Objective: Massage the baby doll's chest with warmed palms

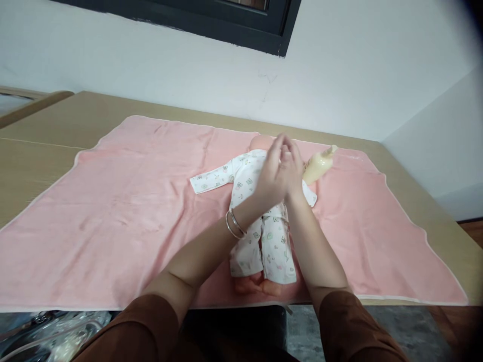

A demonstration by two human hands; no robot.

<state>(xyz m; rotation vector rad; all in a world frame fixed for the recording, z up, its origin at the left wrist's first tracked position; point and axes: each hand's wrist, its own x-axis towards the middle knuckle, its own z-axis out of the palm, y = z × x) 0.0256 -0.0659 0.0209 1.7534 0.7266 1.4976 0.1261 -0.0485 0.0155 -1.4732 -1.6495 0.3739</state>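
A baby doll [260,236] in a white printed sleepsuit lies on its back on a pink towel [124,211], feet toward me. Both my hands meet over its chest. My left hand [269,173], with bangles on the wrist, has its fingers stretched up and blurred by motion. My right hand [293,171] is pressed against it, fingers partly hidden. The doll's bare arm [319,163] sticks out to the right, out of its sleeve. The other sleeve [211,180] lies flat to the left. The doll's head is mostly hidden behind my hands.
The towel covers a wooden table [49,125] set against a white wall. A dark window frame [226,20] is above. Clear plastic packaging [53,334] lies below the table's near edge at the left. Floor shows at the right.
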